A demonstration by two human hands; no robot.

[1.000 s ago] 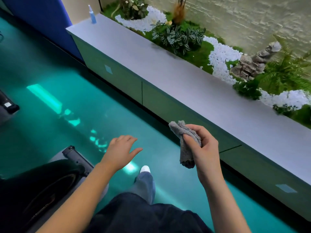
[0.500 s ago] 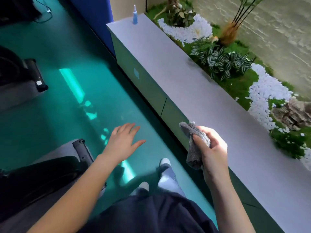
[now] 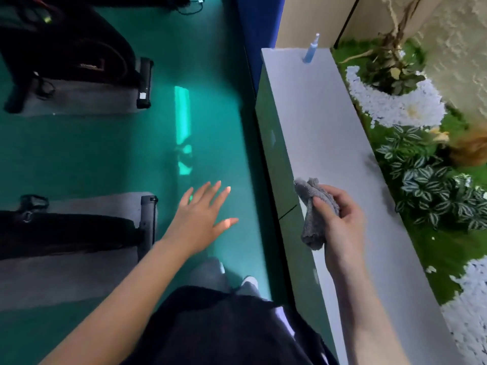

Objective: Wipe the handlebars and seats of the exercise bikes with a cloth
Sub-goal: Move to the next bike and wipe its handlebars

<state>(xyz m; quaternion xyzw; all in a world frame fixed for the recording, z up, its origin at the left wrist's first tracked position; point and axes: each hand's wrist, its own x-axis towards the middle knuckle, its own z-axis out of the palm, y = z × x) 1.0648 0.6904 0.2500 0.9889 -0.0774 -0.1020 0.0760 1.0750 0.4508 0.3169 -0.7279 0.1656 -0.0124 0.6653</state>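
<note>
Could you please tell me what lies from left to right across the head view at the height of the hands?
Near bike → left hand → cloth → right hand → plants.

**HEAD VIEW: HANDS AND SURROUNDINGS**

Right hand (image 3: 340, 222): fingers (image 3: 342, 196) curled round a bunched grey cloth (image 3: 311, 227), one end sticking up above the fingers, the other hanging below them.

Left hand (image 3: 200, 219): fingers (image 3: 212, 193) straight and spread, palm down, holding nothing, over the teal floor (image 3: 105, 154).

Directly behind the right fingers: white ledge top (image 3: 329, 133).

Far beyond those fingers, at the ledge's end: upright blue bottle (image 3: 309, 52).

Right of the right fingers: striped-leaf plants (image 3: 427, 185) and white pebbles (image 3: 395, 106).

Left of the left fingers: black exercise bike base (image 3: 66, 233) on a grey mat (image 3: 66, 275).

Beyond the left fingertips, well apart: second bike base (image 3: 71, 56).
</note>
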